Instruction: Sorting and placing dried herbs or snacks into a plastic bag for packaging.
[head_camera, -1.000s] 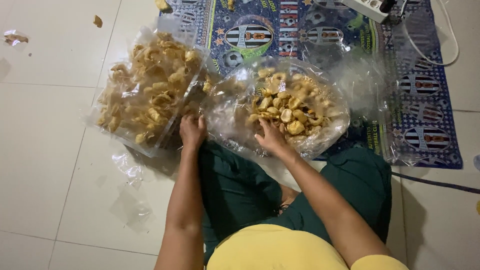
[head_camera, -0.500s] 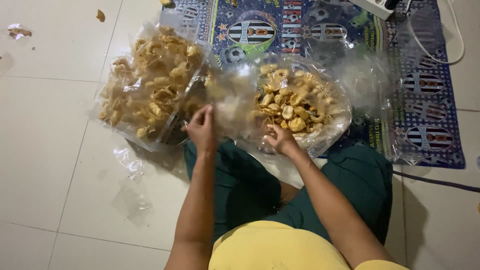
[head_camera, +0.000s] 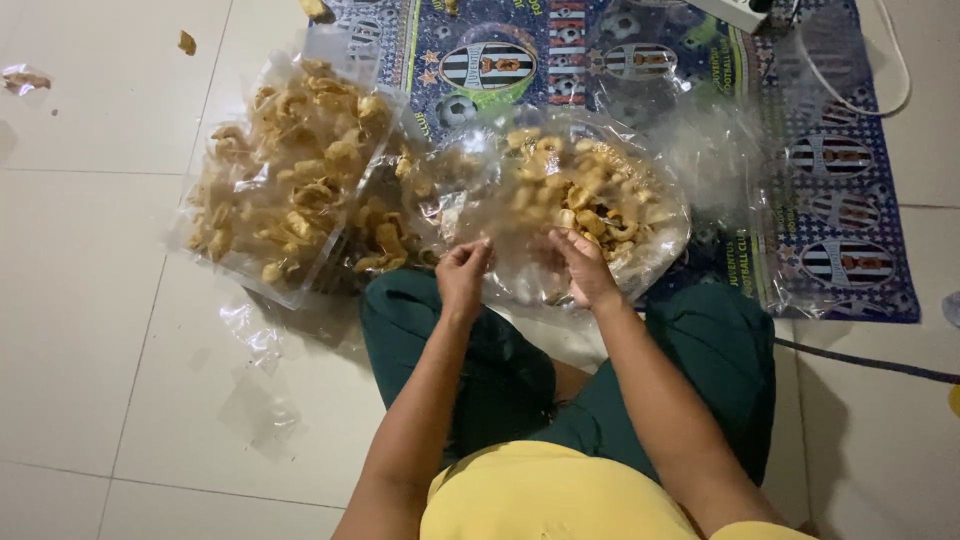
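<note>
A person seated cross-legged on a pale tiled floor (head_camera: 90, 330) worked at a clear plastic bag (head_camera: 560, 200) of golden fried crackers that lay just ahead of the knees, at the near edge of a blue patterned mat (head_camera: 830, 200). The left hand (head_camera: 462, 275) had its fingers drawn together, pinching the thin film at the near left lip of the bag; whether a cracker was also caught in that pinch could not be told. The right hand (head_camera: 585, 268) was curled at the bag's mouth, fingers bent in among the crackers and the film, seemingly closed on the plastic, though what exactly it held was not clear. To the left, on bare tiles, sat a packed bag of crackers (head_camera: 285, 185), full and lying against the open one, with loose crackers (head_camera: 385, 240) in the gap between them. By the look of things, one bag was filled and the bag in hand, already well heaped, was not yet closed. Empty scraps of clear plastic (head_camera: 255, 400) lay on the tiles near the left knee. A white cable (head_camera: 880, 85) looped over the mat's far right corner, well apart from the hands. Open floor stretched to the left and near left; the right side was hemmed by crumpled film and the mat's edge, and the packed bag crowded the left hand's side.
</note>
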